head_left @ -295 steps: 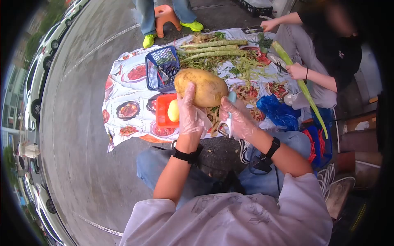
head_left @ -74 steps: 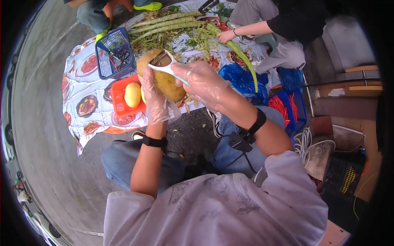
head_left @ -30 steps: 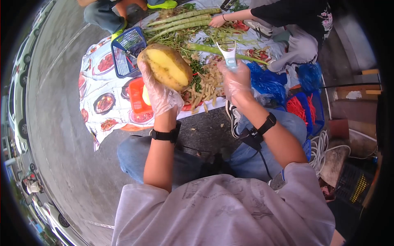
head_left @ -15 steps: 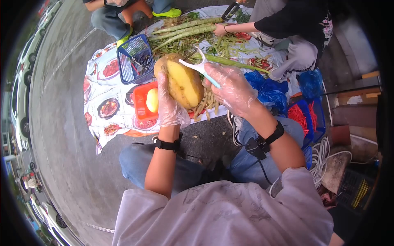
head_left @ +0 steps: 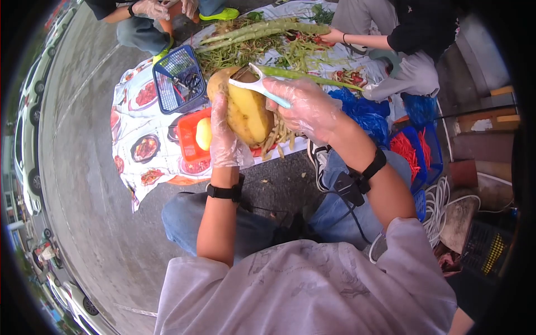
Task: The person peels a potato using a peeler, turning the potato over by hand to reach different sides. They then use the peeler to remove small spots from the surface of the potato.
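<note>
My left hand, in a clear plastic glove, is closed on a large potato from its left side. The potato's near face is peeled to pale yellow, and brown skin stays on its left and top. A white peeler with a light blue handle end is gripped in my gloved right hand. Its forked head lies over the upper part of the potato. Strips of peel lie below and right of the potato. A peeled potato sits in an orange-red basket left of my left hand.
A blue basket with dark tools stands on the printed cloth. Long green stalks and trimmings cover the far cloth, with a co-worker's hand on the stalks. Blue plastic bags, red strips in blue baskets and coiled white cable lie right.
The peeler and my right hand have shifted slightly left and up along the potato. The co-worker's stalks have moved right, and another person's gloved hands now show at the top left.
</note>
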A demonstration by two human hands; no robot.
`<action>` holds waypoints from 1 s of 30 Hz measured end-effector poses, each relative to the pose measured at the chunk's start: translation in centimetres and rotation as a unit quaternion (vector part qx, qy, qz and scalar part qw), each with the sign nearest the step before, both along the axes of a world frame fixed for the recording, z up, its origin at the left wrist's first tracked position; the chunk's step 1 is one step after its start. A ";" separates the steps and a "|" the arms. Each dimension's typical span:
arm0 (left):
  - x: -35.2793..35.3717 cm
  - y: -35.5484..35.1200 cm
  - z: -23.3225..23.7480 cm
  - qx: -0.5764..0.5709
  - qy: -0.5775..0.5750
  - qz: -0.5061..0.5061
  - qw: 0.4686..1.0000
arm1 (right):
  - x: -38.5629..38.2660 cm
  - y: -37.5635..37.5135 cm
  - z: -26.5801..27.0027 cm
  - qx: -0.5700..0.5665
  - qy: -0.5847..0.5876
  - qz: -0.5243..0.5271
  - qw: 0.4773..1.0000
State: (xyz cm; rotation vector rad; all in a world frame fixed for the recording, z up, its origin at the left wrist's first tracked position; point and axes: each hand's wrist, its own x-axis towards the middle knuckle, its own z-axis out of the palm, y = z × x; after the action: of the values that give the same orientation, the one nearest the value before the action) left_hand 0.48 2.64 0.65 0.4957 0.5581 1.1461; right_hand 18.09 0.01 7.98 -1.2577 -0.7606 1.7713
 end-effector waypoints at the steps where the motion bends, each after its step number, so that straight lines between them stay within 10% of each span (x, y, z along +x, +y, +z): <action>1: 0.1 0.2 -0.3 -0.002 0.001 0.000 1.000 | 0.0 0.0 -0.4 0.000 0.009 0.003 1.000; 14: 0.2 4.3 -1.6 -0.045 -0.102 0.143 0.983 | 2.2 -3.7 -6.9 -0.095 -0.018 0.008 0.995; 17: -0.5 4.7 -0.8 -0.045 -0.122 0.139 0.982 | 3.5 -4.2 -8.1 -0.084 -0.219 -0.061 0.970; 20: -0.6 4.6 -0.5 -0.018 -0.122 0.148 0.981 | 4.6 -2.3 -8.2 0.004 -0.412 -0.094 0.906; 23: -0.7 3.7 -0.6 -0.038 -0.135 0.113 0.984 | 5.0 -0.1 -8.1 0.107 -0.667 0.041 0.736; 30: -1.5 1.9 0.5 -0.051 -0.061 0.066 0.995 | 7.6 1.5 -8.0 0.074 -0.730 0.136 0.665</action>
State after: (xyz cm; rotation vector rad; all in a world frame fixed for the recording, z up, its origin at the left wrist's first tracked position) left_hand -0.98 4.51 1.13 0.3017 0.5454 1.2592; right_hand 25.71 1.49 -0.03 -2.4424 -1.9534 0.4301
